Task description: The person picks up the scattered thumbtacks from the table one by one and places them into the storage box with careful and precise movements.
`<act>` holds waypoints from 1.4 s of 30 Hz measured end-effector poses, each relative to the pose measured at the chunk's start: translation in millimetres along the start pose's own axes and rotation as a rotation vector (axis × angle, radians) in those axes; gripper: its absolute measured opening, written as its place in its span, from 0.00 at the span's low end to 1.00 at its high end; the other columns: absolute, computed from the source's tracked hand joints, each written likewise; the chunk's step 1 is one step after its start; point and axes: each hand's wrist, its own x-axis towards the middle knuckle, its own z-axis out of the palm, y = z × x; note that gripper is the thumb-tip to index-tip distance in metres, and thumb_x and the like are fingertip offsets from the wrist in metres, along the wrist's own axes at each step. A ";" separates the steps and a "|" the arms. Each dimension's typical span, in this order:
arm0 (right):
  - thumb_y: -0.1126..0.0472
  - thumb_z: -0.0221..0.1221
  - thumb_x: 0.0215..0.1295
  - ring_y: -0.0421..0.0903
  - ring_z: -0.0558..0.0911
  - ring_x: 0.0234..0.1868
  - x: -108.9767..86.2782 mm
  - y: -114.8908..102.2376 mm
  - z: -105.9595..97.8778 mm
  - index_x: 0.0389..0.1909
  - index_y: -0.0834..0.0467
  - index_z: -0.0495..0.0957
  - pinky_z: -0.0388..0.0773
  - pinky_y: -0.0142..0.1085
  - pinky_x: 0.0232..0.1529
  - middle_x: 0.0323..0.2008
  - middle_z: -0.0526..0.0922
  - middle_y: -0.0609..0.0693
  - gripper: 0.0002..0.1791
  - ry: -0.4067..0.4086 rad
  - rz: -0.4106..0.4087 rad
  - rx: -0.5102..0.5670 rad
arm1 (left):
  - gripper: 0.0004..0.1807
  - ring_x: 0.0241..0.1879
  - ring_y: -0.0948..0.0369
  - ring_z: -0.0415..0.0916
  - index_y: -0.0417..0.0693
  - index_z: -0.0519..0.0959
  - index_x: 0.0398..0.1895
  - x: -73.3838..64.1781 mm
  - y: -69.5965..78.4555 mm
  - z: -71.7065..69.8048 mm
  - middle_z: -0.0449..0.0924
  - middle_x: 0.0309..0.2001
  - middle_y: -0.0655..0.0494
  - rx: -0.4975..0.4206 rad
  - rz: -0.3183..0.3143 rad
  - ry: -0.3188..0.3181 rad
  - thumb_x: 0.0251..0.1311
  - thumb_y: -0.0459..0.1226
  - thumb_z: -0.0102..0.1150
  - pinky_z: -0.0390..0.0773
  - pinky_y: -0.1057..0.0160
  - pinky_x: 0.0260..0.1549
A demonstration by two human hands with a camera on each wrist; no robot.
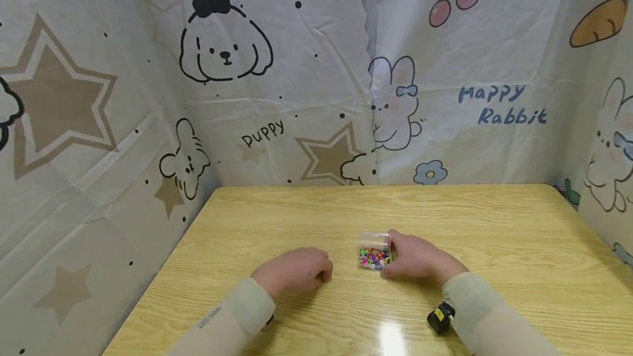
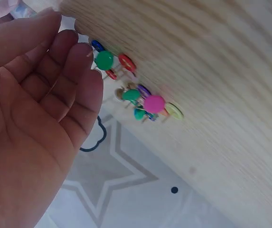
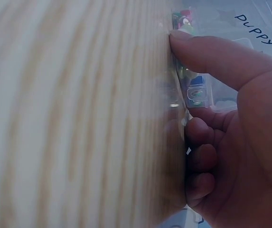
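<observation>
A small clear plastic box [image 1: 374, 259], lid raised at the back, stands on the table full of many-coloured small pieces. My right hand [image 1: 415, 256] grips its right side, thumb at the front corner and fingers behind. In the right wrist view, the thumb lies along the box [image 3: 197, 92] while the other fingers curl beside the table surface. My left hand [image 1: 299, 271] is a little left of the box, loosely cupped and holding nothing. Past its fingertips in the left wrist view lie several round-headed thumbtacks [image 2: 154, 103], pink, green, red and blue; the hand hides them from the head view.
The wood-grain table [image 1: 277, 213] reaches back to a hanging cloth [image 1: 316, 87] printed with cartoon animals and stars. More cloth hangs along the left and right sides. A small black device [image 1: 440, 318] is strapped at the right wrist.
</observation>
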 end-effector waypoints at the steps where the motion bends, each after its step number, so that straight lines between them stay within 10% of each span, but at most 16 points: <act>1: 0.48 0.76 0.47 0.45 0.75 0.36 -0.1 0.0 0.0 0.51 0.53 0.71 0.74 0.46 0.45 0.37 0.78 0.45 0.33 0.000 0.000 0.002 | 0.09 0.31 0.70 0.69 0.58 0.81 0.32 -1.3 -1.0 -0.1 0.71 0.31 0.70 -0.001 -0.001 -0.001 0.66 0.31 0.64 0.74 0.70 0.37; 25: 0.47 0.76 0.47 0.45 0.75 0.37 -0.1 -0.7 0.3 0.51 0.53 0.71 0.74 0.46 0.45 0.37 0.78 0.45 0.33 0.001 0.000 0.005 | 0.11 0.30 0.69 0.66 0.54 0.79 0.34 -7.6 -0.7 -0.6 0.70 0.32 0.66 -0.009 0.022 0.069 0.69 0.27 0.58 0.73 0.73 0.35; 42: 0.47 0.77 0.46 0.46 0.74 0.35 0.2 0.0 0.7 0.49 0.52 0.72 0.71 0.44 0.38 0.34 0.77 0.46 0.32 0.013 -0.015 0.008 | 0.07 0.37 0.72 0.69 0.54 0.81 0.39 53.5 38.4 -13.2 0.75 0.39 0.65 0.055 0.204 0.213 0.68 0.30 0.62 0.71 0.78 0.41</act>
